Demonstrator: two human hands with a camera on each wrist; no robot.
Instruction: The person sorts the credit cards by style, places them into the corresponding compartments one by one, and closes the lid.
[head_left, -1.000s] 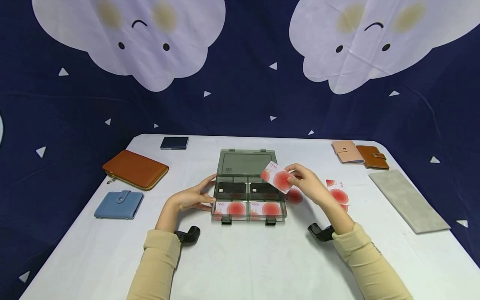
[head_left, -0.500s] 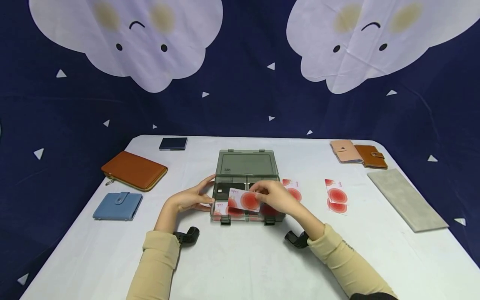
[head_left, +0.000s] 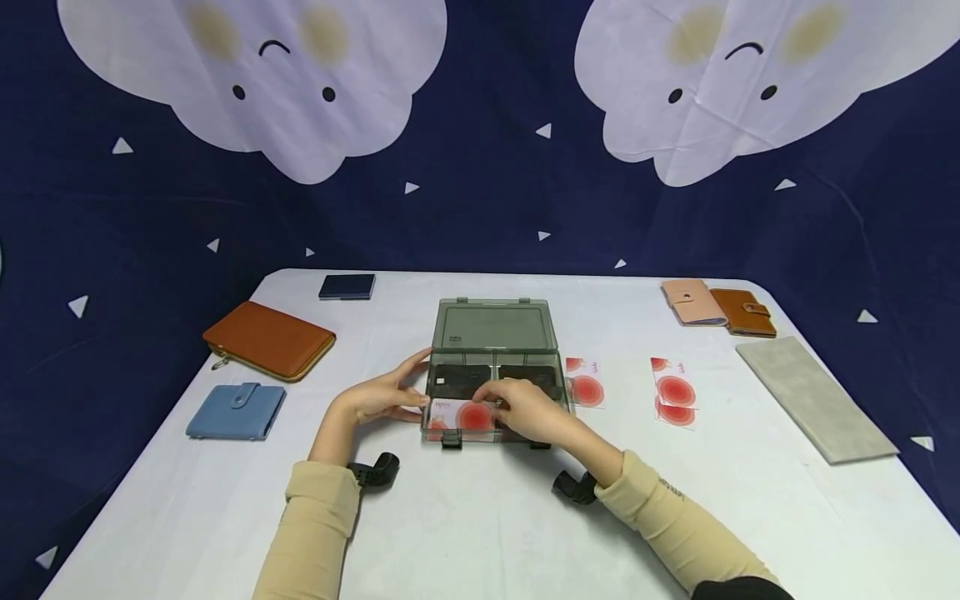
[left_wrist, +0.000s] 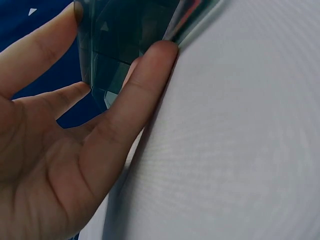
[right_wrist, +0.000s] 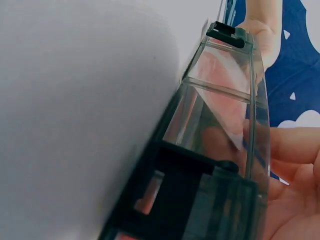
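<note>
A clear grey-green plastic case (head_left: 493, 327) lies on the white table with its lid folded back. My right hand (head_left: 528, 410) pinches a pink-and-white card (head_left: 453, 413) by its right edge, over the front left compartment. In the right wrist view the card (right_wrist: 220, 85) stands tilted behind the clear front wall, and fingertips of the right hand (right_wrist: 292, 170) reach inside. Black cards (head_left: 456, 380) fill the rear compartments. The front right compartment is mostly hidden by my right hand. My left hand (head_left: 381, 398) rests against the case's left side, fingers extended, as the left wrist view shows close up.
Right of the case lie more pink cards (head_left: 585, 385), with another overlapping group (head_left: 675, 390) farther right. A brown zip wallet (head_left: 270, 340) and blue wallet (head_left: 237, 411) sit left. Small wallets (head_left: 694, 303) and a grey flat wallet (head_left: 816, 402) line the right side.
My right hand has carried the card leftward from beside the case, then lowered it into the front left compartment. The left hand has stayed on the case's side.
</note>
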